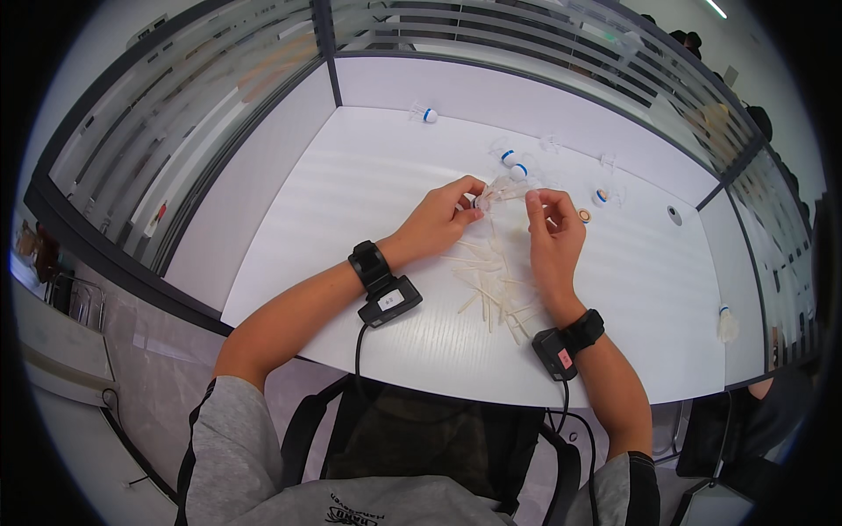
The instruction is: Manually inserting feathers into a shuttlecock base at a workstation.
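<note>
My left hand [438, 215] is closed round the base of a shuttlecock [502, 187], whose pale, see-through skirt points up and to the right. Close on its right, my right hand [557, 241] pinches a thin white feather [517, 197] between thumb and finger at the skirt's edge. Below both hands lies a loose pile of white feathers [491, 289] with thin shafts, crossing one another. Just beyond the held piece are two white shuttlecock heads with blue bands, a rear one [509, 158] and a front one [519, 172].
Another blue-banded shuttlecock [430, 115] lies at the far left, one [602, 196] right of my hands, and a white one [725, 324] by the right wall. A small tan disc [584, 215] and a cable hole [674, 216] are nearby. Partitions [526, 92] enclose the white desk [351, 193].
</note>
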The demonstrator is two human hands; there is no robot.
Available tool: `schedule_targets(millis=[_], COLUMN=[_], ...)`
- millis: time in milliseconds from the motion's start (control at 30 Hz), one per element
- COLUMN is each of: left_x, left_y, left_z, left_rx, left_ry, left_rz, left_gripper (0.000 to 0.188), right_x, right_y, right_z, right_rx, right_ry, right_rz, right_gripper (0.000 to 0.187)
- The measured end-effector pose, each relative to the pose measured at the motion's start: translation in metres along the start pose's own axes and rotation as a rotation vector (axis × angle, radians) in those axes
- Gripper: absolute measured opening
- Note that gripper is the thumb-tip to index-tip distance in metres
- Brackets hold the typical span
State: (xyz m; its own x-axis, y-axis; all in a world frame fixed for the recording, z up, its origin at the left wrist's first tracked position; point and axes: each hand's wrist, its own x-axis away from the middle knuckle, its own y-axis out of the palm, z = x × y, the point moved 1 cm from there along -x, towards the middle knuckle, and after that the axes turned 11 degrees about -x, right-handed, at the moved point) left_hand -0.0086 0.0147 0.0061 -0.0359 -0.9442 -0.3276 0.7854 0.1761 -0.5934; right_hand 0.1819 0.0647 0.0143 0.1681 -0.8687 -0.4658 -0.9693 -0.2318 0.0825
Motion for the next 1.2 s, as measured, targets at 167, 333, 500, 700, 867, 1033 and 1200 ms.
schedule_targets(millis=[167, 333, 500, 700, 867, 1033, 1200], left_x=[0.0007, 0.0014, 0.0009, 0.0006, 0.0002, 0.0009, 0.0012], left_y=[-0.0010, -0.0012, -0.0010, -0.0008, 0.0005, -0.0006, -0.0011], left_z=[0.0009, 0.0021, 0.0013, 0.0013, 0.0003, 0.0017, 0.0023], left_rx=[0.003, -0.004, 0.008, 0.004, 0.024, 0.003, 0.004], left_ry=[0.005, -0.007, 0.037, 0.022, 0.025, 0.031, 0.014], left_rz=[0.001, -0.005, 0.016, -0.001, 0.023, 0.009, 0.004], left_gripper=[0.030, 0.030, 0.030, 0.030, 0.027, 0.030, 0.029], right_x=[0.0006, 0.0004, 0.0002, 0.0001, 0.0001, 0.0002, 0.0000], right_y=[0.0010, 0.0008, 0.0016, 0.0019, 0.0016, 0.0016, 0.0018], right_z=[0.0000, 0.0005, 0.0018, 0.0020, 0.0017, 0.0035, 0.0033], right_rx=[0.007, 0.038, 0.027, 0.023, 0.040, 0.040, 0.030], right_ry=[0.005, 0.009, 0.005, 0.008, 0.012, -0.007, -0.016], right_rz=[-0.015, -0.023, -0.027, -0.030, -0.029, -0.033, -0.036], right_gripper=[0.018, 0.018, 0.017, 0.017, 0.018, 0.017, 0.016])
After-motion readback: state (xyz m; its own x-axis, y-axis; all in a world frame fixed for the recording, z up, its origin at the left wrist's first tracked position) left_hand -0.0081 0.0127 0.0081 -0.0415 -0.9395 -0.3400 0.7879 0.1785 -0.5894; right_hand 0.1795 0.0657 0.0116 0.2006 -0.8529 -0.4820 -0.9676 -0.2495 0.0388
